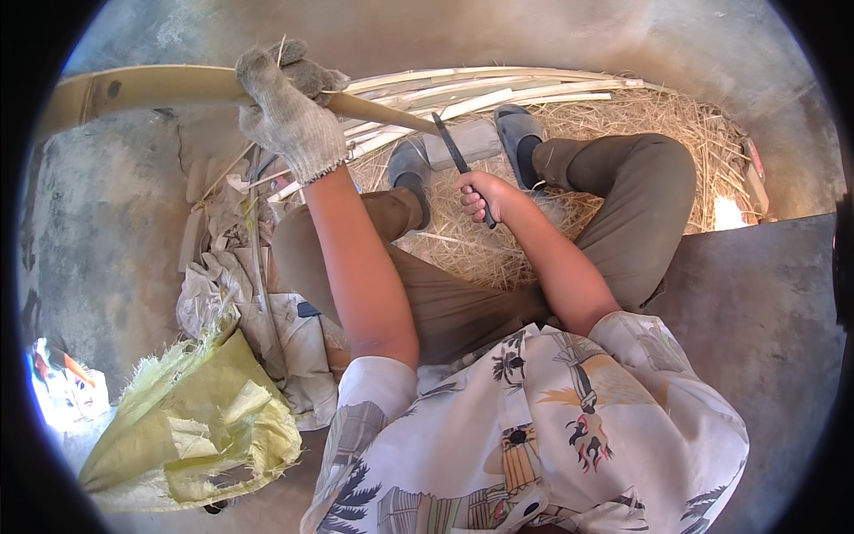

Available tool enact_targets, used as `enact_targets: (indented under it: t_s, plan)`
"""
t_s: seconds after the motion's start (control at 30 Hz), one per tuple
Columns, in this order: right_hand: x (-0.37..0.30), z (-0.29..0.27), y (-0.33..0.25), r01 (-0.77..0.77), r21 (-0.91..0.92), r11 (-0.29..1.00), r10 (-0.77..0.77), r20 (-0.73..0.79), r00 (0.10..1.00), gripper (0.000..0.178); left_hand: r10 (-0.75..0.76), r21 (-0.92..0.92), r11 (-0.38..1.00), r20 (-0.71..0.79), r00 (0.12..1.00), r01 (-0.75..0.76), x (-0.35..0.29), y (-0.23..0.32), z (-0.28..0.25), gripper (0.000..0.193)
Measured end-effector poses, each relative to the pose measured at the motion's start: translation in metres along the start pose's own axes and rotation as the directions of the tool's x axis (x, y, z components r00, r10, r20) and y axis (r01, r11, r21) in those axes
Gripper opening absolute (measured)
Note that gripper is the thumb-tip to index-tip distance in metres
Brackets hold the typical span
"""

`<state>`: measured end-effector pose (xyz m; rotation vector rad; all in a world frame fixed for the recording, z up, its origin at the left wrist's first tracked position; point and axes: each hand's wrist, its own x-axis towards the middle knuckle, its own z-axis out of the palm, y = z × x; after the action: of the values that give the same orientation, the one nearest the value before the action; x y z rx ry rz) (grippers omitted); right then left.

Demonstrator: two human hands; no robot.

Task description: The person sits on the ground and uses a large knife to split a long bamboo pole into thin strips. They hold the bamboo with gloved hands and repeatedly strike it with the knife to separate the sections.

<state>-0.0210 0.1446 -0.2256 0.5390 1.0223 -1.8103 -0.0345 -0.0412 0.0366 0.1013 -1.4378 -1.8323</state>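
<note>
My left hand, in a pale knitted work glove, is closed around a long piece of bamboo. The bamboo runs from the far left edge toward the middle, and its narrower end reaches the knife. Bare and closed, my right hand grips the handle of a dark, narrow-bladed knife. The blade points up and slightly left, its tip beside the bamboo's end; whether it touches or cuts in cannot be made out. Below that end, a grey block lies between my shoes.
Long split bamboo strips lie curved beyond my feet. Straw-like shavings cover the floor around my legs. Crumpled cloth and a yellow-green woven sack lie at the left. My grey shoes flank the block.
</note>
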Motion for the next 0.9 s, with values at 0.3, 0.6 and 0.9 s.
enact_targets:
  t_s: [0.3,0.6,0.9]
  plan:
    - [0.032,-0.006,0.031,-0.007,-0.864,0.504,-0.703,-0.414,0.579,0.037,-0.007,-0.055,0.998,-0.105,0.994,0.001,-0.011,0.013,0.009,0.066]
    - [0.0,0.049,0.0,0.344,-0.878,0.333,-0.904,-0.194,0.38,0.04,-0.103,-0.526,0.838,0.116,0.988,0.149,-0.012,0.064,-0.019,0.057]
    - [0.061,-0.018,0.009,0.21,-0.739,0.64,-0.72,-0.48,0.501,0.043,0.363,-0.608,0.792,0.412,0.836,-0.045,-0.037,0.137,-0.054,0.061]
